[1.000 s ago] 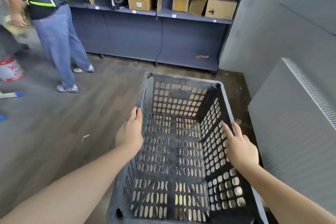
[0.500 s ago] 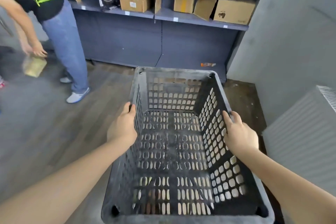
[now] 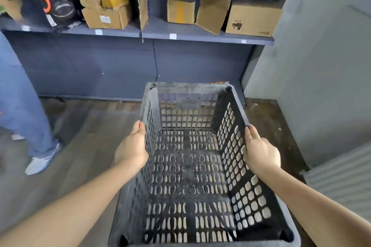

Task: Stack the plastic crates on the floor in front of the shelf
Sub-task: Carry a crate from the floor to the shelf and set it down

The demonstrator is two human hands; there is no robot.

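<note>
I carry a dark grey perforated plastic crate (image 3: 188,166), empty, held above the wooden floor. My left hand (image 3: 131,146) grips its left rim and my right hand (image 3: 259,150) grips its right rim. The crate's far end points at the base of the grey shelf unit (image 3: 140,66), close to it. No other crate is in view.
Cardboard boxes (image 3: 251,19) and a black package (image 3: 58,4) sit on the shelves. A person in jeans (image 3: 22,110) stands at the left. A grey wall (image 3: 321,56) closes the right side, with a ribbed white panel (image 3: 341,178) at lower right.
I have moved forward with the crate, so the shelf is much nearer. The other person has shifted to the left edge of view.
</note>
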